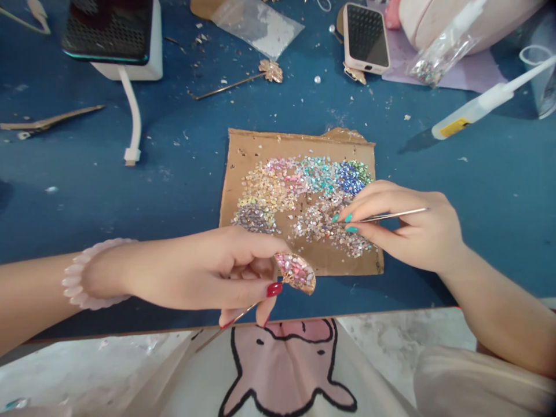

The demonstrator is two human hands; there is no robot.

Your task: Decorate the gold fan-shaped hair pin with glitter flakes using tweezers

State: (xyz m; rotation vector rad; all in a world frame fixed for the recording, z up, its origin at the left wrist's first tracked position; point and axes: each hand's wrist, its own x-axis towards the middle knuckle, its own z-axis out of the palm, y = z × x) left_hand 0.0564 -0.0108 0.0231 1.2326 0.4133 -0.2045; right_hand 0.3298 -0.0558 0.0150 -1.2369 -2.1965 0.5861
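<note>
Between the thumb and fingers of my left hand is a fan-shaped hairpin. Pink and pale chips fill its gold-edged fan, and its thin metal stem slants down past my fingers. My right hand pinches slim metal tweezers, their tips low over a heap of silvery chips. Whether the tips grip a chip is too small to tell. Under both lies a piece of cardboard with chips sorted by colour: yellow, pink, turquoise, blue and grey.
Across the blue table lie another hairpin, a plastic bag and a phone. A glue bottle rests at the right. A white cable hangs from a device at the left, near metal tweezers.
</note>
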